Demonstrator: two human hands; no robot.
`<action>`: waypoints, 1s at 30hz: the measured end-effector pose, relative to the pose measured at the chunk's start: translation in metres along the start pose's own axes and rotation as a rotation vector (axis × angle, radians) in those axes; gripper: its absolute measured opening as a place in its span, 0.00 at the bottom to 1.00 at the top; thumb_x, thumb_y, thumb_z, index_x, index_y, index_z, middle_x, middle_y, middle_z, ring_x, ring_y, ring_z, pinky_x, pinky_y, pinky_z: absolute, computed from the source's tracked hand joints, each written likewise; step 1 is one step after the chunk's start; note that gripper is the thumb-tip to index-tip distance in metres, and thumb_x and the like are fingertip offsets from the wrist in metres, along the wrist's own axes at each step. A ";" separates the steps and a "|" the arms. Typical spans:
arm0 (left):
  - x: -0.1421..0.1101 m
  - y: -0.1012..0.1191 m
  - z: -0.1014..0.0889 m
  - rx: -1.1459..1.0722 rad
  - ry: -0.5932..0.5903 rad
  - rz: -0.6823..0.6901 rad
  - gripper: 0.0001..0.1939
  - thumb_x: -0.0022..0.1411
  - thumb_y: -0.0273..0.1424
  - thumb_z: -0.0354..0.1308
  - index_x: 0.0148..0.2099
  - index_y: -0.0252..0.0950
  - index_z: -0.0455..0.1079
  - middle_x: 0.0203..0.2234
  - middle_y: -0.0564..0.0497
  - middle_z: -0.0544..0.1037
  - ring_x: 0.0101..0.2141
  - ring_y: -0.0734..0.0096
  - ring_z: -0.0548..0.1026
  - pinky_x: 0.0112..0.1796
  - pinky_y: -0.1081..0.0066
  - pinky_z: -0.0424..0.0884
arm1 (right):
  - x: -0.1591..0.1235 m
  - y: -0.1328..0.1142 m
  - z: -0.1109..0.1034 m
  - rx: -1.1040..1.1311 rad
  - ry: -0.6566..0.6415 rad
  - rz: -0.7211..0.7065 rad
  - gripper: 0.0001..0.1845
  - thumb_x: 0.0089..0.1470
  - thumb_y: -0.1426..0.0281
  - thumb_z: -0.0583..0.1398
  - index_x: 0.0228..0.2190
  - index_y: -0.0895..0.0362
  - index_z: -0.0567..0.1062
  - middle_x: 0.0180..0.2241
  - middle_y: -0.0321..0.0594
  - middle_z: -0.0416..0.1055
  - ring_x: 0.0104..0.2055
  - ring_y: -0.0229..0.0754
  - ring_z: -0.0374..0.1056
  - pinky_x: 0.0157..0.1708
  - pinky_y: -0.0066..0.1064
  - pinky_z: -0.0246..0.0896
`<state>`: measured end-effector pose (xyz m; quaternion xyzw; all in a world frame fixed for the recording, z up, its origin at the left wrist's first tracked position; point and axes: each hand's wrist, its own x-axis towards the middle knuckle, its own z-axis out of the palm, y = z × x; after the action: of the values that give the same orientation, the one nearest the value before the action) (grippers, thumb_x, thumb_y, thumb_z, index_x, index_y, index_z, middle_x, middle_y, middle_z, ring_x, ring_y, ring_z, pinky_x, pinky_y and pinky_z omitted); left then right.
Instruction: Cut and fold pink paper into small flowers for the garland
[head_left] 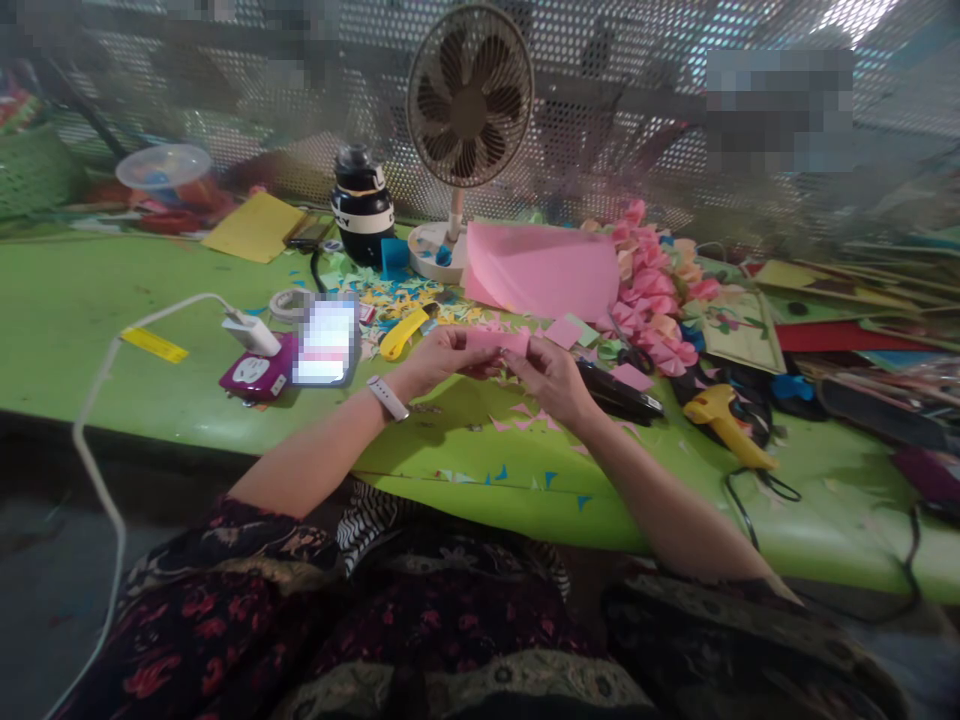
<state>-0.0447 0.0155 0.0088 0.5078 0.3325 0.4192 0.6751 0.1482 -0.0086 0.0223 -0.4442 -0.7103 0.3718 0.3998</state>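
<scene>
A small piece of pink paper [495, 341] is stretched between my two hands, just above the green table. My left hand [442, 362], with a pale band on its wrist, pinches the paper's left end. At the right end, the fingers of my right hand [551, 378] are closed on it. Beyond them lies a large pink sheet [544, 270]. Pink paper flowers [652, 290] are heaped to its right. A black stapler-like tool [619, 392] rests beside my right wrist, and a yellow cutter [405, 333] lies just past my left hand.
A fan [470, 100] and a black jug [362, 205] stand at the back. Left of my arm are a lit phone [325, 340] and a purple power adapter [259, 372] with a white cable. A yellow glue gun [727, 425] lies right. Paper scraps litter the green table [150, 330].
</scene>
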 end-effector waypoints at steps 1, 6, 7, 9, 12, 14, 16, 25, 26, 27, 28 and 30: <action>0.000 0.000 0.000 -0.001 -0.002 -0.005 0.11 0.54 0.32 0.73 0.37 0.31 0.80 0.28 0.48 0.84 0.26 0.77 0.79 0.37 0.70 0.78 | 0.000 0.000 0.000 0.012 -0.004 0.005 0.21 0.55 0.50 0.62 0.30 0.57 0.73 0.25 0.35 0.67 0.27 0.37 0.62 0.27 0.30 0.60; 0.000 0.002 -0.001 -0.018 -0.015 -0.009 0.10 0.53 0.31 0.73 0.37 0.31 0.80 0.28 0.48 0.83 0.26 0.76 0.79 0.37 0.69 0.77 | 0.003 0.002 -0.001 0.075 -0.029 0.013 0.22 0.53 0.49 0.64 0.31 0.57 0.74 0.26 0.36 0.69 0.27 0.37 0.64 0.27 0.31 0.62; 0.000 0.002 -0.001 -0.019 -0.016 -0.007 0.10 0.53 0.31 0.73 0.36 0.31 0.80 0.28 0.48 0.83 0.25 0.77 0.78 0.37 0.69 0.77 | 0.003 0.002 -0.002 0.083 -0.045 0.017 0.22 0.53 0.49 0.64 0.31 0.57 0.74 0.26 0.36 0.69 0.28 0.37 0.64 0.28 0.31 0.62; -0.001 0.003 -0.001 -0.013 -0.016 -0.007 0.11 0.52 0.31 0.74 0.36 0.31 0.79 0.28 0.49 0.83 0.26 0.77 0.78 0.37 0.70 0.77 | 0.004 0.001 -0.005 0.084 -0.088 0.027 0.22 0.53 0.49 0.64 0.30 0.57 0.74 0.26 0.37 0.70 0.28 0.38 0.65 0.28 0.31 0.63; -0.001 0.003 -0.002 0.009 -0.018 -0.008 0.13 0.51 0.33 0.74 0.36 0.31 0.79 0.28 0.49 0.83 0.26 0.76 0.79 0.37 0.70 0.77 | 0.004 -0.002 -0.009 0.053 -0.132 0.049 0.20 0.54 0.52 0.63 0.29 0.57 0.73 0.26 0.37 0.71 0.28 0.38 0.66 0.29 0.32 0.63; -0.001 0.003 -0.003 0.027 -0.017 -0.008 0.14 0.51 0.34 0.74 0.36 0.31 0.79 0.28 0.48 0.83 0.27 0.76 0.79 0.37 0.70 0.77 | 0.004 -0.004 -0.010 0.038 -0.128 0.057 0.18 0.54 0.54 0.64 0.28 0.57 0.72 0.25 0.36 0.71 0.27 0.38 0.66 0.28 0.31 0.62; 0.000 0.002 -0.004 0.049 -0.008 -0.008 0.14 0.51 0.34 0.74 0.37 0.31 0.78 0.28 0.48 0.83 0.28 0.76 0.79 0.38 0.70 0.77 | 0.004 -0.004 -0.011 0.029 -0.115 0.054 0.17 0.54 0.56 0.64 0.27 0.56 0.72 0.24 0.35 0.70 0.27 0.37 0.64 0.27 0.30 0.61; -0.002 0.000 -0.007 0.076 0.005 0.027 0.22 0.48 0.33 0.75 0.45 0.33 0.76 0.35 0.47 0.83 0.34 0.70 0.81 0.35 0.73 0.76 | 0.003 -0.003 -0.010 0.001 -0.101 0.070 0.14 0.57 0.60 0.62 0.26 0.56 0.70 0.23 0.35 0.68 0.24 0.35 0.61 0.25 0.29 0.57; -0.002 0.000 -0.007 0.067 0.004 0.028 0.23 0.48 0.32 0.75 0.46 0.33 0.76 0.35 0.47 0.83 0.34 0.71 0.81 0.34 0.73 0.75 | 0.003 -0.003 -0.010 -0.011 -0.098 0.069 0.14 0.57 0.61 0.62 0.26 0.56 0.70 0.23 0.34 0.68 0.24 0.35 0.61 0.25 0.29 0.56; -0.002 0.000 -0.007 0.057 0.002 0.026 0.25 0.47 0.32 0.75 0.48 0.34 0.75 0.35 0.48 0.83 0.33 0.71 0.81 0.33 0.74 0.75 | 0.004 -0.002 -0.010 -0.014 -0.101 0.071 0.14 0.57 0.61 0.62 0.26 0.56 0.70 0.23 0.35 0.68 0.24 0.35 0.61 0.25 0.29 0.56; -0.002 0.000 -0.007 0.049 0.003 0.024 0.26 0.46 0.31 0.76 0.49 0.34 0.75 0.35 0.48 0.83 0.33 0.71 0.81 0.33 0.74 0.76 | 0.004 -0.002 -0.010 -0.011 -0.105 0.074 0.14 0.57 0.61 0.62 0.26 0.57 0.70 0.23 0.35 0.69 0.25 0.35 0.61 0.25 0.29 0.56; -0.001 0.000 -0.007 0.042 0.014 0.019 0.27 0.46 0.30 0.76 0.49 0.34 0.75 0.36 0.48 0.83 0.32 0.72 0.81 0.34 0.73 0.76 | 0.005 -0.001 -0.011 0.007 -0.122 0.085 0.13 0.57 0.62 0.62 0.26 0.57 0.70 0.24 0.36 0.70 0.25 0.35 0.63 0.25 0.29 0.57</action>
<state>-0.0513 0.0173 0.0074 0.5220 0.3411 0.4220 0.6581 0.1565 -0.0026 0.0290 -0.4493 -0.7126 0.4172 0.3410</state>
